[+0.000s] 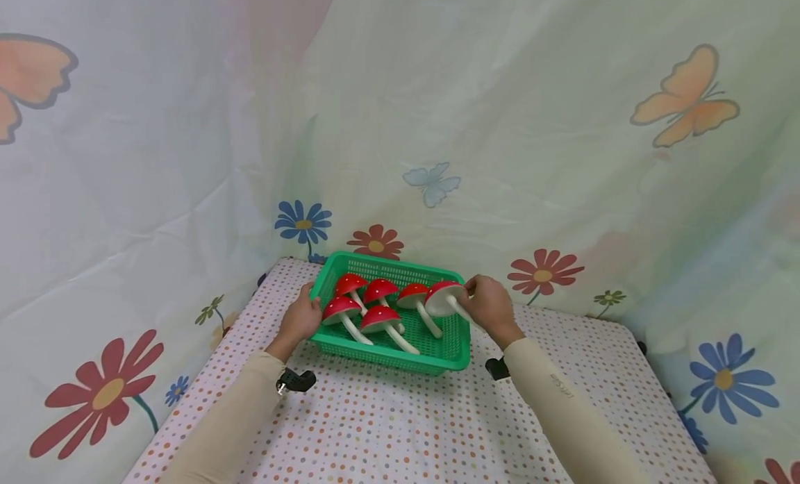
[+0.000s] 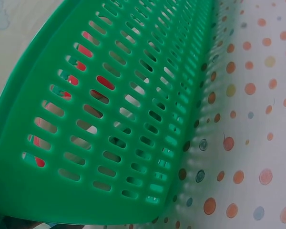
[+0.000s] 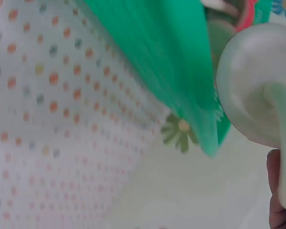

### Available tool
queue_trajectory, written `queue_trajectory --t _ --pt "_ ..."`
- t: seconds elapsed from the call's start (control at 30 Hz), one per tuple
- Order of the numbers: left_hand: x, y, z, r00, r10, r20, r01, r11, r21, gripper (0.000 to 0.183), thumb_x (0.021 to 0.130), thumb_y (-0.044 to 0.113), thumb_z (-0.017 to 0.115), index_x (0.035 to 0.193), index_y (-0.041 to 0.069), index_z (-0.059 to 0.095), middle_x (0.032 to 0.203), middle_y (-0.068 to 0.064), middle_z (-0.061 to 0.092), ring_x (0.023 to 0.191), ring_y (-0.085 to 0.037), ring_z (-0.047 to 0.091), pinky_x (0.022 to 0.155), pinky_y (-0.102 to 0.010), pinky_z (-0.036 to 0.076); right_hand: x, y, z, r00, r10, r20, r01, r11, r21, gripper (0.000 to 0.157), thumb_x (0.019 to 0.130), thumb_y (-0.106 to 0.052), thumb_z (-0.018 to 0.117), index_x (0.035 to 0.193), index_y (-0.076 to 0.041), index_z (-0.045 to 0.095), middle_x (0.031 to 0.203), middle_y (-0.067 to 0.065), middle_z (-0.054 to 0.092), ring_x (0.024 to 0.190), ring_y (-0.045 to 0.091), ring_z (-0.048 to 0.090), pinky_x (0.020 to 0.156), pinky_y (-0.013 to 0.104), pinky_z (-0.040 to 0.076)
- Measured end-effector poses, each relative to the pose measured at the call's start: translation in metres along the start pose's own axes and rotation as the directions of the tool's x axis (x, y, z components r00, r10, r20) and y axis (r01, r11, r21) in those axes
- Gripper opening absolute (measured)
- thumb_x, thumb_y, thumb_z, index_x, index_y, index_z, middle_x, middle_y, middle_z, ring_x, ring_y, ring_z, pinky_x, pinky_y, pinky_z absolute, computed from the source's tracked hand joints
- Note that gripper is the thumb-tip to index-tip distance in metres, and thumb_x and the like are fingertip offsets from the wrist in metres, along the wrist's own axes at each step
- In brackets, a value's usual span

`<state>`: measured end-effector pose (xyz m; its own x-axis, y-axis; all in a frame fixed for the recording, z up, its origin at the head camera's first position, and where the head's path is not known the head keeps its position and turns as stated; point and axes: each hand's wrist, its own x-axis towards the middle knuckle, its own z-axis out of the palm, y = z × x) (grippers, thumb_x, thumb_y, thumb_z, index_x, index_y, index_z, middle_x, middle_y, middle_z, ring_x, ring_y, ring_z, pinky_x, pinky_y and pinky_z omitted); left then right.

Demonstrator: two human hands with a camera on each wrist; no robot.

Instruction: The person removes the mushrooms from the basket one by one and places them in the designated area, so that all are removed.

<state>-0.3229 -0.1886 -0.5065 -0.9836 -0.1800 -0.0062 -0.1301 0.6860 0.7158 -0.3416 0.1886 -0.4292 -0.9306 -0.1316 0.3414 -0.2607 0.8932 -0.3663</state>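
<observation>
A green plastic basket (image 1: 394, 360) with slotted walls holds several toy mushrooms with red, white-spotted caps and white stems, such as the front one (image 1: 382, 317). My left hand (image 1: 301, 319) grips the basket's left rim; in the left wrist view the slotted basket wall (image 2: 52, 191) hides most of that hand. At the right end, my right hand (image 1: 492, 305) holds another toy mushroom (image 1: 440, 300) by the edge of its cap, over the basket's right rim. In the right wrist view this mushroom's pale underside (image 3: 243, 81) faces the camera, with fingers (image 3: 274, 181) below the cap.
The basket stands toward the back of a table with a dotted cloth (image 1: 375, 428). A curtain (image 1: 531, 178) printed with flowers and butterflies hangs behind and along both sides. Each wrist wears a small black device, like the left one (image 1: 298, 380).
</observation>
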Motion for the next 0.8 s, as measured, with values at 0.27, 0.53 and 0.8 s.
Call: queue_trajectory --t 0.27,0.53,0.8 --pt "-0.003 0.001 -0.002 1.000 0.014 0.001 -0.014 1.000 -0.002 0.053 0.107 0.027 0.032 0.156 0.009 0.021 0.070 -0.011 0.055 0.056 -0.019 0.046 0.050 -0.031 0.035 -0.002 0.034 -0.030 0.999 0.009 -0.036 -0.012 0.996 -0.091 0.017 0.085 -0.019 0.063 0.086 -0.003 0.066 0.077 0.012 0.068 0.060 0.021 0.058 0.048 0.033 0.045" --pt "-0.002 0.002 -0.007 1.000 0.012 0.002 -0.013 1.000 0.015 0.053 0.107 0.026 0.033 0.156 0.008 0.021 0.080 -0.016 0.061 0.062 -0.022 0.051 0.051 -0.032 0.036 -0.009 0.036 -0.037 0.998 -0.067 0.005 0.067 0.991 -0.118 0.017 0.084 -0.019 0.066 0.090 -0.004 0.064 0.082 0.010 0.067 0.058 0.018 0.055 0.047 0.029 0.044" --pt "-0.004 0.003 -0.003 1.000 0.024 0.000 -0.024 1.000 0.019 0.053 0.107 0.027 0.032 0.155 0.007 0.022 0.108 -0.028 0.066 0.073 -0.026 0.058 0.054 -0.033 0.037 -0.014 0.036 -0.035 0.964 -0.263 0.034 0.260 0.963 0.069 0.015 0.085 -0.012 0.076 0.096 -0.008 0.067 0.095 0.007 0.066 0.087 0.025 0.060 0.072 0.039 0.053"
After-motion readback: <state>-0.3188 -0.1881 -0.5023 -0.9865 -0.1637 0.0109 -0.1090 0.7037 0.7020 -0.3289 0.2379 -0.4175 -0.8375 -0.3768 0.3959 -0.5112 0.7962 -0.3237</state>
